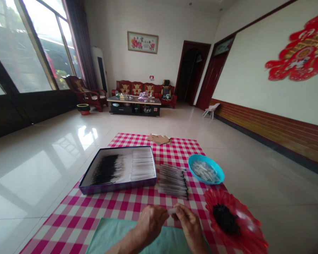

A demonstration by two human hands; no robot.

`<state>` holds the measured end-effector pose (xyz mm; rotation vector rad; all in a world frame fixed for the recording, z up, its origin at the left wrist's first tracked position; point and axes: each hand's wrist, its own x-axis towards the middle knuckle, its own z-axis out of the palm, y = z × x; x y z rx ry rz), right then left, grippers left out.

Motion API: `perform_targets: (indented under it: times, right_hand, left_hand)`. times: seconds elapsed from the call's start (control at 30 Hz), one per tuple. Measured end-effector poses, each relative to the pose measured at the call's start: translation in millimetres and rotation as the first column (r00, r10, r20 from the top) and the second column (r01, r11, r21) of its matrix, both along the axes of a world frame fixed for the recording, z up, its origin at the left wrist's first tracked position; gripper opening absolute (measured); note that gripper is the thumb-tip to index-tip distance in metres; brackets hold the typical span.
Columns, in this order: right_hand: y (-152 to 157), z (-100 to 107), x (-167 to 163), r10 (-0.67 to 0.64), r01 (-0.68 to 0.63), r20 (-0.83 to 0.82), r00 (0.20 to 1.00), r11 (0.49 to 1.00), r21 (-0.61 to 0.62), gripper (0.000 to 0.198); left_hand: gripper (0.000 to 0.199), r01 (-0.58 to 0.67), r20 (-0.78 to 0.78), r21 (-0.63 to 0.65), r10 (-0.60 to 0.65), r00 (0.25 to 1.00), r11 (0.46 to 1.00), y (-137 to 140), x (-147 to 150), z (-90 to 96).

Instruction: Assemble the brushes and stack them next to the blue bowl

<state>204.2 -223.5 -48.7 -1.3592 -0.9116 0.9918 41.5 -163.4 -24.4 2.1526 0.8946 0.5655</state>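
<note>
My left hand (152, 220) is closed in a pinch above the green cloth (111, 229), its fingertips at the left end of a small whitish translucent piece (172, 211). My right hand (188, 224) pinches that piece between thumb and fingers. Whatever else my left fingers hold is hidden. Just beyond my hands lies a row of clear pen-like tubes (172, 180) with black ends. Left of it, a shallow dark-blue box (119, 185) holds thin black sticks (106, 169) and a row of whitish tubes (142, 165).
A blue bowl (221, 173) of small clear pieces (205, 171) stands right. Nearer is a red petal-shaped dish (250, 225) with black parts (225, 218). Torn cardboard (160, 139) lies at the checked tablecloth's (60, 218) far edge. A coffee table (134, 101) and sofa stand beyond.
</note>
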Motion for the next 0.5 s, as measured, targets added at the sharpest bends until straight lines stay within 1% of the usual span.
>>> perform_targets:
  times: [0.03,0.07,0.1,0.13,0.17,0.2,0.23,0.27,0.3,0.33,0.37,0.4,0.43,0.47,0.5]
  right_hand:
    - [-1,4,3,0.038,-0.038,0.035,0.999,0.999,0.013,0.028]
    - [-2,8,6,0.079,-0.081,0.069,0.994,0.996,0.026,0.028]
    - [-3,14,9,0.121,-0.126,0.1,0.988,0.991,0.039,0.027]
    - [-4,19,11,0.159,-0.166,0.13,0.979,0.985,0.049,0.026]
    - [-5,24,12,0.187,-0.198,0.156,0.97,0.979,0.056,0.026]
    - [-6,29,13,0.202,-0.216,0.176,0.963,0.974,0.061,0.026]
    - [-6,33,12,0.204,-0.219,0.185,0.961,0.973,0.066,0.026]
    - [-6,35,11,0.188,-0.203,0.176,0.966,0.977,0.07,0.027]
    - [-6,36,9,0.158,-0.169,0.144,0.977,0.983,0.07,0.028]
    - [-6,35,6,0.117,-0.123,0.09,0.989,0.99,0.063,0.031]
    - [-5,33,3,0.075,-0.076,0.022,0.997,0.996,0.048,0.036]
    - [-5,30,0,0.038,-0.037,-0.048,0.998,0.999,0.026,0.041]
    - [-4,26,-4,0.008,-0.008,-0.108,0.994,1.0,-0.001,0.045]
    - [-3,21,-7,-0.015,0.011,-0.157,0.988,1.0,-0.026,0.048]
    - [-2,17,-10,-0.035,0.027,-0.196,0.98,0.999,-0.045,0.049]
  left_hand:
    - [0.033,0.04,0.052,-0.229,-0.029,0.998,0.973,3,-1,1.0]
    - [0.034,0.102,0.105,-0.464,-0.059,0.993,0.88,6,-2,1.1]
    - [0.034,0.174,0.16,-0.662,-0.089,0.983,0.729,8,-3,0.3]
    - [0.036,0.243,0.216,-0.794,-0.115,0.97,0.557,10,-4,-0.9]
    - [0.039,0.295,0.266,-0.859,-0.127,0.956,0.419,12,-4,-2.2]
    - [0.041,0.328,0.302,-0.875,-0.128,0.945,0.356,12,-4,-3.2]
    - [0.041,0.335,0.313,-0.861,-0.119,0.942,0.384,12,-4,-3.4]
    - [0.04,0.31,0.298,-0.814,-0.104,0.949,0.491,10,-3,-2.9]
    - [0.039,0.248,0.26,-0.722,-0.078,0.962,0.646,9,-1,-1.5]
    - [0.038,0.158,0.208,-0.571,-0.045,0.977,0.805,7,1,0.4]
    - [0.038,0.062,0.154,-0.373,-0.004,0.988,0.926,5,3,2.5]
    - [0.036,-0.022,0.106,-0.156,0.039,0.994,0.988,3,5,4.4]
    - [0.033,-0.084,0.069,0.048,0.081,0.994,0.995,2,6,5.7]
    - [0.028,-0.122,0.043,0.218,0.115,0.992,0.968,1,7,6.3]
    - [0.024,-0.142,0.021,0.349,0.144,0.989,0.926,0,8,6.0]
